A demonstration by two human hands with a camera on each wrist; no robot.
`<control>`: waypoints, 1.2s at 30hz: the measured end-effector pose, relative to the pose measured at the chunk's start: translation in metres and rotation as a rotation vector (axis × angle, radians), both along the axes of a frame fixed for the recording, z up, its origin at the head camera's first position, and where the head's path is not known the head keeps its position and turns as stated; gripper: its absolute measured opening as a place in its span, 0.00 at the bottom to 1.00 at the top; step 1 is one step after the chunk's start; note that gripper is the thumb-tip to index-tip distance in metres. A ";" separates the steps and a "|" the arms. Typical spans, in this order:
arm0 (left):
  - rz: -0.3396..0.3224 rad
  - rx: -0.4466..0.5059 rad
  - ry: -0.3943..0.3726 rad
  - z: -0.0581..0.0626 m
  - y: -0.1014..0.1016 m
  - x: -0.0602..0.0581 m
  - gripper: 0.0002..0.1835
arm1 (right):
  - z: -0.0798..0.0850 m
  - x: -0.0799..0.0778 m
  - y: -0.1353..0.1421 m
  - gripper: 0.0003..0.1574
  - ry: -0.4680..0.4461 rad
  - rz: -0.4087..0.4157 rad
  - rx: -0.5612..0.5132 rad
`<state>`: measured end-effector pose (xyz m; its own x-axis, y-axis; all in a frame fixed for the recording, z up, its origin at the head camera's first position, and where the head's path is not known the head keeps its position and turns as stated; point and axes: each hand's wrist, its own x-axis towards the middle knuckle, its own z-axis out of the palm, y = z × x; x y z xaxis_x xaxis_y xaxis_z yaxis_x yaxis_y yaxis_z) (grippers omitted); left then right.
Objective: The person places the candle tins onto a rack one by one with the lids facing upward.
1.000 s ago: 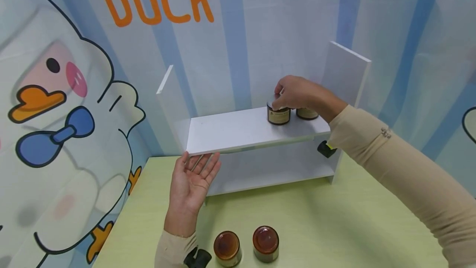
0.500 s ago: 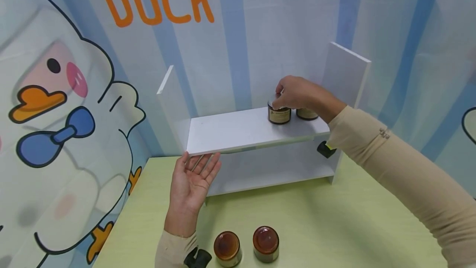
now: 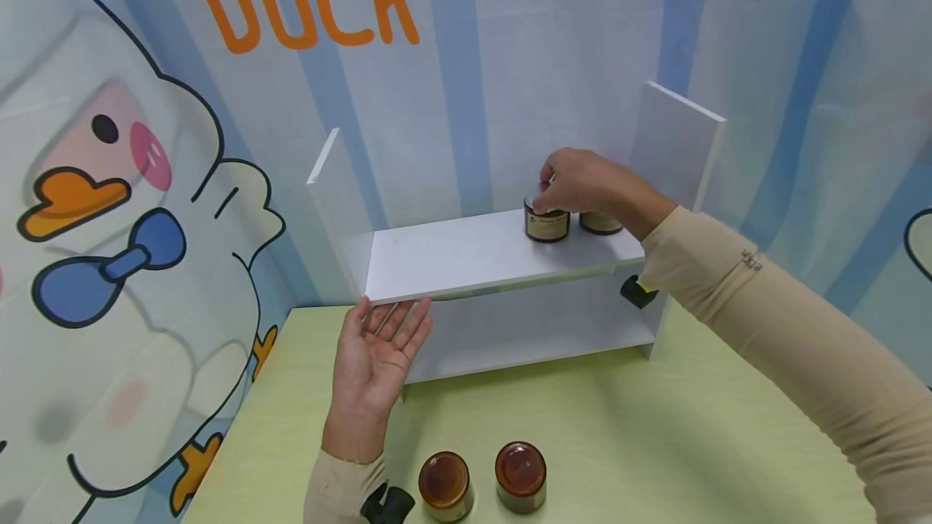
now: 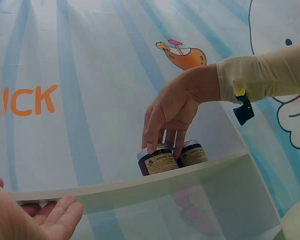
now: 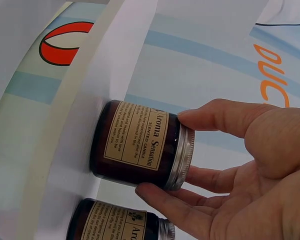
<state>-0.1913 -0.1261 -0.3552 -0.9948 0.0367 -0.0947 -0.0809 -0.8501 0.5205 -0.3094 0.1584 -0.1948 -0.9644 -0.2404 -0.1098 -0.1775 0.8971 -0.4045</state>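
A dark scented candle jar (image 5: 135,142) with a cream label and silver lid stands upright on the upper board of a white shelf (image 3: 444,253). My right hand (image 3: 590,180) grips it near the lid, thumb on one side and fingers on the other. Just to its right, a second candle jar (image 3: 601,222) stands on the same board, partly covered by the hand. My left hand (image 3: 374,362) is palm up with fingers extended, the fingertips under the front edge of the upper board at its left end.
Two amber-brown jars (image 3: 446,485) stand on the pale green table (image 3: 582,443) in front of the shelf. Upright white side panels (image 3: 677,144) rise at both shelf ends. Behind hangs a striped blue curtain (image 3: 502,63) with a duck print.
Almost nothing differs. The gripped candle jar has shifted very slightly to the right on the board; the left hand stays in place.
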 end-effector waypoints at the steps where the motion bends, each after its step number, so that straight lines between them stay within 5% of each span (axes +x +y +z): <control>1: 0.000 0.000 -0.001 0.000 0.000 0.000 0.23 | 0.001 0.001 0.000 0.33 -0.003 -0.001 -0.004; 16: -0.008 0.001 0.005 0.000 -0.001 -0.001 0.23 | 0.008 0.022 0.030 0.40 -0.025 0.022 -0.194; 27: -0.007 -0.009 0.009 -0.001 0.000 -0.002 0.24 | -0.011 0.051 0.062 0.36 0.078 0.132 -0.413; 36: -0.009 -0.006 0.004 -0.001 0.000 -0.002 0.24 | -0.037 0.076 0.066 0.35 0.154 0.165 -0.436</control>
